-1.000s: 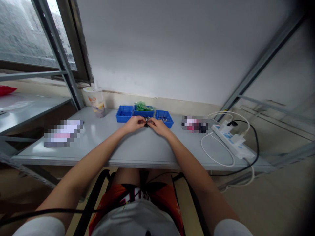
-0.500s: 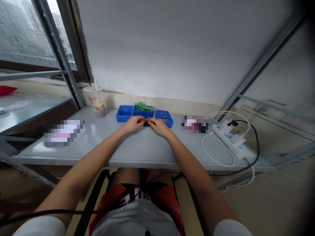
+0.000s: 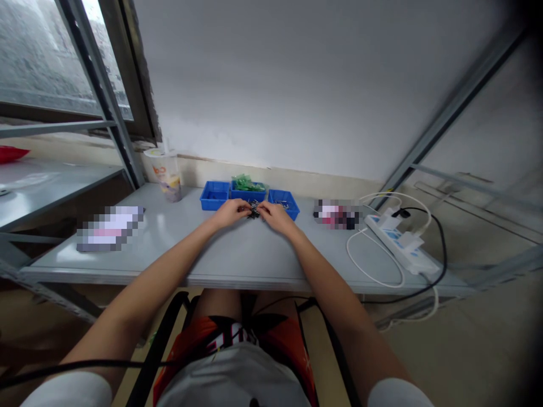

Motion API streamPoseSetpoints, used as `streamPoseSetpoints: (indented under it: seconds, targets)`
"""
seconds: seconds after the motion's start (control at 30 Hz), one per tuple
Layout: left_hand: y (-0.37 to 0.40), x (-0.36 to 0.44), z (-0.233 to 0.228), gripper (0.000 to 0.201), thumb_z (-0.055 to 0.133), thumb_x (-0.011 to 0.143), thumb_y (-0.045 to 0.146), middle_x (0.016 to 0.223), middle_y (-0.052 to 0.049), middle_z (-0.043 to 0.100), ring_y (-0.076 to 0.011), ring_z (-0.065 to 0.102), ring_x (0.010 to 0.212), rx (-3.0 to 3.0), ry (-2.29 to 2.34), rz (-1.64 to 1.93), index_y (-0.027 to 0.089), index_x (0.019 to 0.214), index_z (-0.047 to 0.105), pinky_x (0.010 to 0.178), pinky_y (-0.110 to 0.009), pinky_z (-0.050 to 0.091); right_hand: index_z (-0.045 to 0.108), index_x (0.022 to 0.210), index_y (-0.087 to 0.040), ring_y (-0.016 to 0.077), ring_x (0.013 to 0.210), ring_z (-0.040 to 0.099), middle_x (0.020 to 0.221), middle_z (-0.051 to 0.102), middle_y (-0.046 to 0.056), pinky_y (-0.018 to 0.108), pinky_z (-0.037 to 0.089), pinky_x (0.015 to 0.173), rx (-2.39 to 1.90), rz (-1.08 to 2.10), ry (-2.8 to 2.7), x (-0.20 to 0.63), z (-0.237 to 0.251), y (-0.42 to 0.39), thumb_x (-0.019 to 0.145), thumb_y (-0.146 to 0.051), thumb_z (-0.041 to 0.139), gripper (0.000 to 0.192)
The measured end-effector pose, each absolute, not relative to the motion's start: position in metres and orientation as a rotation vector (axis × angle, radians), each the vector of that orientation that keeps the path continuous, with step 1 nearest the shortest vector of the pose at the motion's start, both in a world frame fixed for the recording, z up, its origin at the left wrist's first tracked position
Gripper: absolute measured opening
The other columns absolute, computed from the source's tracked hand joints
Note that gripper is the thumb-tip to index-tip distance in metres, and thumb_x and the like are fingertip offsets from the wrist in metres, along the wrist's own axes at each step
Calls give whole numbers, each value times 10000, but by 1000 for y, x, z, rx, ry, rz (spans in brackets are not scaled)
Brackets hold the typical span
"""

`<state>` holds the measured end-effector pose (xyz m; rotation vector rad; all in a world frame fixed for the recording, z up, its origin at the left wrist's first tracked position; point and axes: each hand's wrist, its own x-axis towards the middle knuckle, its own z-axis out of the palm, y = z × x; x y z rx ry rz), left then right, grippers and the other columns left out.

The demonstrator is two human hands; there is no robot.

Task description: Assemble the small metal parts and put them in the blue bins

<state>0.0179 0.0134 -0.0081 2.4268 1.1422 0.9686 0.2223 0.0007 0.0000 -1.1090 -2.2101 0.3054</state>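
My left hand (image 3: 229, 213) and my right hand (image 3: 276, 215) meet over the grey table (image 3: 237, 254), fingertips pinched together on a small dark metal part (image 3: 254, 210). Just behind them stand three blue bins: a left bin (image 3: 214, 195), a middle bin (image 3: 248, 192) heaped with green pieces (image 3: 245, 182), and a right bin (image 3: 284, 202) with small metal bits. The part is too small to make out in detail.
A plastic drink cup (image 3: 167, 173) stands at the back left. A white power strip (image 3: 401, 243) with white and black cables (image 3: 439, 249) lies at the right. Metal shelf posts (image 3: 106, 96) rise at the left, and a wall is behind.
Both hands stay pinched on the small part with only slight finger movement; the right hand has crept a little toward the bins.
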Motion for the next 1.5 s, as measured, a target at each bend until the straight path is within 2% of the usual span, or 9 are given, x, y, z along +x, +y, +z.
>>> streamPoseSetpoints:
  seconds: [0.4,0.53,0.77,1.03,1.3,1.5]
  targets:
    - [5,24,-3,195,555,847,284,926,-60,691,-179,619,870,2485,1017,1150,163,936,679,773,-281,481,631,902,-175,125,705,558,741,621,8,222,365,679,-980,383,-2347,220,-4,2,934,-279,424,234]
    - [4,23,-2,182,543,843,289,895,-52,688,-172,637,819,2366,1062,1186,151,914,639,752,-275,490,638,934,-183,126,687,554,727,622,6,222,364,675,-1044,365,-2300,220,-3,2,940,-328,421,261]
    - [5,22,-3,163,545,850,268,892,-46,687,-177,613,829,2536,1125,1022,172,926,652,744,-275,460,647,967,-183,123,668,554,772,652,18,223,365,660,-1061,337,-2211,218,1,-2,939,-394,427,306]
    - [6,23,-7,161,564,850,274,849,-48,658,-180,578,815,2666,1114,959,171,926,661,729,-275,432,655,1006,-185,132,728,570,870,677,40,228,372,686,-1057,402,-2266,215,3,-7,934,-358,448,279]
    - [5,24,-6,157,569,855,259,886,-58,663,-192,581,867,2658,1098,938,170,942,664,758,-285,432,646,953,-176,116,665,529,727,612,0,222,357,662,-1048,462,-2276,217,0,-5,937,-338,434,267]
    - [7,22,-6,178,559,872,279,886,-49,663,-179,582,842,2628,1074,959,185,981,665,742,-275,432,628,939,-174,113,674,526,732,598,-4,222,364,669,-1000,520,-2259,219,0,-3,939,-331,408,270]
